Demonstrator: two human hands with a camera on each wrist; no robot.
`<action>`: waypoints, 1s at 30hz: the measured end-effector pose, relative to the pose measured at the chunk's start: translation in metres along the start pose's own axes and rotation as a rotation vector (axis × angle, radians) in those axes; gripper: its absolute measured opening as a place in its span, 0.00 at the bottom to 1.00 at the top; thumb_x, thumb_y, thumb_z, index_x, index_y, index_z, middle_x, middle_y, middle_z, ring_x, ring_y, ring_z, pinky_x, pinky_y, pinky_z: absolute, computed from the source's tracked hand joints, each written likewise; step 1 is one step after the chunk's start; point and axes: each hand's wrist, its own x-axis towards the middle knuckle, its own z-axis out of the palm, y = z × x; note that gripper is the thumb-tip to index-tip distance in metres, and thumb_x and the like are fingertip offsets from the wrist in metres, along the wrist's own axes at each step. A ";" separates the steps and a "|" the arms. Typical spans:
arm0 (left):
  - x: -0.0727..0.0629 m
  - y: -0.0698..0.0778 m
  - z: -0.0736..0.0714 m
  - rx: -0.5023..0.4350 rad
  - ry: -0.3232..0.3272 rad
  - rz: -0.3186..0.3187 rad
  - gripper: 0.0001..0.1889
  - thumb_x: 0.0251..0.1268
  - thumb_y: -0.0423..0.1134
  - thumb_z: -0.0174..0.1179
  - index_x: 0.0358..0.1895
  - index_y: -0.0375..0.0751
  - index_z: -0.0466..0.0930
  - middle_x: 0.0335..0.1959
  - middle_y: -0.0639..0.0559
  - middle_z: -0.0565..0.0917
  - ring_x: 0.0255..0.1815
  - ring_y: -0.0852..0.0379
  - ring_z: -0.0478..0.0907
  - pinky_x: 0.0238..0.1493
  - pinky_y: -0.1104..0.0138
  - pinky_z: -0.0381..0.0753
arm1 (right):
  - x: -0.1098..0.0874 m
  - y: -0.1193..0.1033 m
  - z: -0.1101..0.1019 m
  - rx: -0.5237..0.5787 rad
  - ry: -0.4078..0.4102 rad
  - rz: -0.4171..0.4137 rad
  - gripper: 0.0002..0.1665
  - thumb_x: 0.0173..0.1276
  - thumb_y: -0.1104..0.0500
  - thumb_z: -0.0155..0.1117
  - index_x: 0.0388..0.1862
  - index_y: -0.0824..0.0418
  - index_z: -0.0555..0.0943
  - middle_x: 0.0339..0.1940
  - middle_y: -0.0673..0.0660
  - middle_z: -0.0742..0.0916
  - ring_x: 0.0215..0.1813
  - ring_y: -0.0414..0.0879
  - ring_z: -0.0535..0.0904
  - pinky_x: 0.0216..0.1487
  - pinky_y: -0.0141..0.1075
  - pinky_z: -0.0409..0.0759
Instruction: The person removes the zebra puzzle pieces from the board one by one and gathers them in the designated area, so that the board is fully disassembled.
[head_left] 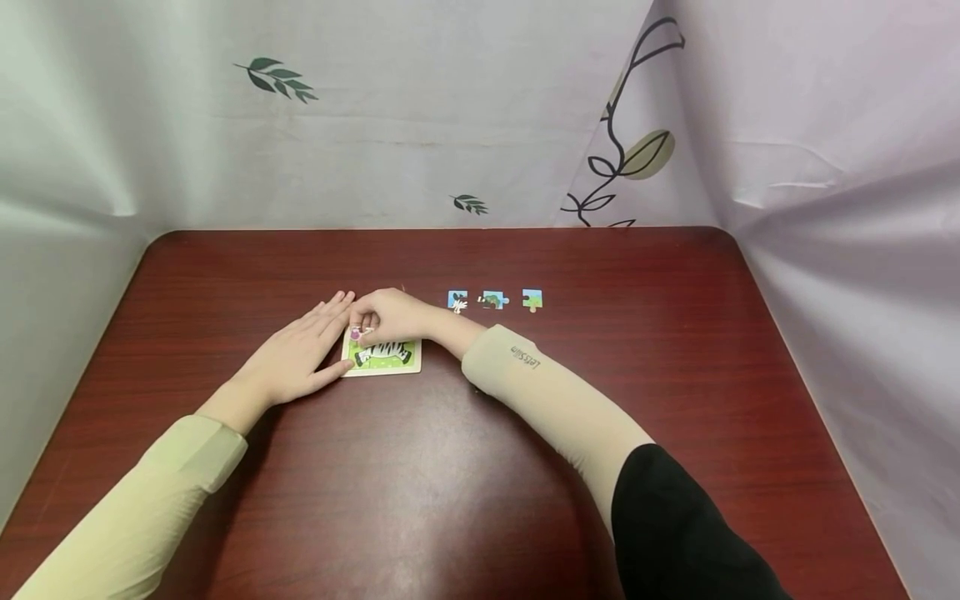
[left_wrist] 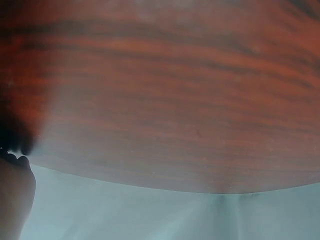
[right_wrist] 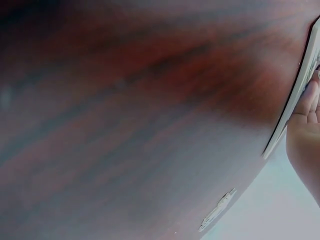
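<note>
So left grip lay flat, probably steadying the puzzle board toward the bench's far-left corner; right grip seemingly pinched a purplish piece, 3 loose pieces lined up handy.

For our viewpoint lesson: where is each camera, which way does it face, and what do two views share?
Head: on head, facing forward and down at table and board; left hand, right hand and sleeves show.
Left wrist: worn there, facing across table to cloth; part of left hand at left edge.
Right wrist: worn there, facing across table; right hand at right edge.
Head and right wrist share the right hand and board.
</note>
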 end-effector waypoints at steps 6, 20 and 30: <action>0.000 0.000 -0.001 0.009 -0.008 0.004 0.45 0.76 0.51 0.60 0.84 0.28 0.52 0.86 0.32 0.55 0.88 0.37 0.53 0.91 0.64 0.41 | 0.001 0.003 -0.002 0.046 0.007 0.016 0.06 0.71 0.61 0.74 0.44 0.60 0.85 0.40 0.52 0.88 0.42 0.37 0.81 0.44 0.19 0.75; 0.001 0.000 -0.002 0.025 -0.015 -0.004 0.50 0.73 0.57 0.63 0.85 0.31 0.51 0.87 0.34 0.56 0.89 0.38 0.52 0.91 0.67 0.36 | -0.008 0.006 -0.012 0.123 0.055 0.027 0.09 0.69 0.62 0.76 0.46 0.62 0.87 0.41 0.55 0.90 0.44 0.39 0.83 0.47 0.21 0.80; 0.001 0.000 -0.001 0.022 -0.058 -0.056 0.52 0.71 0.61 0.64 0.85 0.32 0.51 0.88 0.37 0.53 0.90 0.40 0.50 0.89 0.72 0.31 | -0.032 0.015 -0.035 0.173 0.042 0.062 0.11 0.66 0.63 0.78 0.44 0.65 0.88 0.37 0.56 0.91 0.40 0.40 0.85 0.44 0.25 0.83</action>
